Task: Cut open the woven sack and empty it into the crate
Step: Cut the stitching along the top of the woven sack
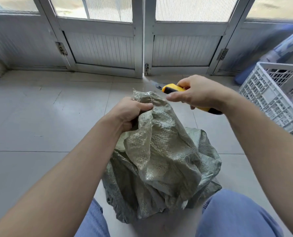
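Note:
A grey-green woven sack (161, 158) stands crumpled on the tiled floor between my knees. My left hand (130, 112) grips its bunched neck just below the frayed top edge. My right hand (193, 93) holds a yellow and black utility knife (173, 88), its blade out and pointing left, a little above and to the right of the sack's top. The blade is apart from the fabric. A white plastic crate (265, 100) with lattice walls sits on the floor at the right.
White double doors (143, 48) with louvred lower panels close off the space ahead. A blue rolled object (286, 47) leans behind the crate. Pale floor tiles (39, 108) spread to the left. My knees in blue trousers (234, 214) flank the sack.

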The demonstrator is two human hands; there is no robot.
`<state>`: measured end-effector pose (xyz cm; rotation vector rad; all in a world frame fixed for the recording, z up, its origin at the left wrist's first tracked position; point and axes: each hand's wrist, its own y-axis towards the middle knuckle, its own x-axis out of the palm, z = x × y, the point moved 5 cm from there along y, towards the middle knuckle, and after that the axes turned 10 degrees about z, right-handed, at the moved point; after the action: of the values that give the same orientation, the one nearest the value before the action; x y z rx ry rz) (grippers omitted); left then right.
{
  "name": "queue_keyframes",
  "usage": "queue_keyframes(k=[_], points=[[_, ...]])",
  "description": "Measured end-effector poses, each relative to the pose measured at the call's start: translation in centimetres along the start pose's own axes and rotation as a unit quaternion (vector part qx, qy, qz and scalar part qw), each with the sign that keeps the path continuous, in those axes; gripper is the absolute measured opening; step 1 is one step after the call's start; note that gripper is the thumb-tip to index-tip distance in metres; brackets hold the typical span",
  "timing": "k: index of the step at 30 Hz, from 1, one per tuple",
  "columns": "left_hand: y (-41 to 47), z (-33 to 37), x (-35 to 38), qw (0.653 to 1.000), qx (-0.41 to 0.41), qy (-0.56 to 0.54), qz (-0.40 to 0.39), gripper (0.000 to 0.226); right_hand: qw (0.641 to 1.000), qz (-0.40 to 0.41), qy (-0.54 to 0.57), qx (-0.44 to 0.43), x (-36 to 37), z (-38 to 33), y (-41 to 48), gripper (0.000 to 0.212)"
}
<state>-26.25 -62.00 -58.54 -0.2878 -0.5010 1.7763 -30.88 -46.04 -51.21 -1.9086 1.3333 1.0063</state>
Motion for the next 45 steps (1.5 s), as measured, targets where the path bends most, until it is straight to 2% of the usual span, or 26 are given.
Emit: queue_keyframes(k=[4,7,9,17,23,29,33,41,45], points=[[-0.2,-0.1,0.3,1.0,-0.018,-0.002,-0.015,0.013,0.992,-0.058,-0.11,-0.012,-0.6,0.2,-0.9,0.029],[-0.9,0.0,0.6,1.0,-0.022,0.007,-0.013,0.004,0.988,-0.053,-0.142,-0.011,-0.7,0.5,-1.1,0.034],[-1.0,0.1,0.4,0.999,-0.008,0.03,0.011,0.009,0.988,-0.043,-0.15,-0.011,-0.9,0.6,-1.2,0.035],[-1.8,0.3,0.6,0.995,0.022,0.099,0.015,0.013,0.987,-0.035,-0.152,-0.024,-0.9,0.5,-1.1,0.037],[-2.3,0.3,0.8,0.996,0.015,0.093,0.007,0.015,0.987,-0.029,-0.156,-0.03,-0.8,0.5,-0.9,0.032],[-2.5,0.1,0.9,0.997,-0.005,0.079,-0.004,0.006,0.995,-0.021,-0.092,-0.017,-0.4,0.5,-0.6,0.03],[-2.7,0.7,0.6,0.989,0.03,0.142,0.014,0.022,0.998,-0.014,-0.055,-0.001,-0.3,0.8,-0.4,0.025],[-3.1,1.3,0.5,0.991,0.032,0.126,0.017,0.021,0.998,0.026,-0.034,0.04,0.3,1.7,0.1,0.028],[-2.9,1.1,-0.1,0.984,0.048,0.166,0.036,0.025,0.997,-0.007,-0.08,0.02,-0.9,1.3,-0.6,0.025]])
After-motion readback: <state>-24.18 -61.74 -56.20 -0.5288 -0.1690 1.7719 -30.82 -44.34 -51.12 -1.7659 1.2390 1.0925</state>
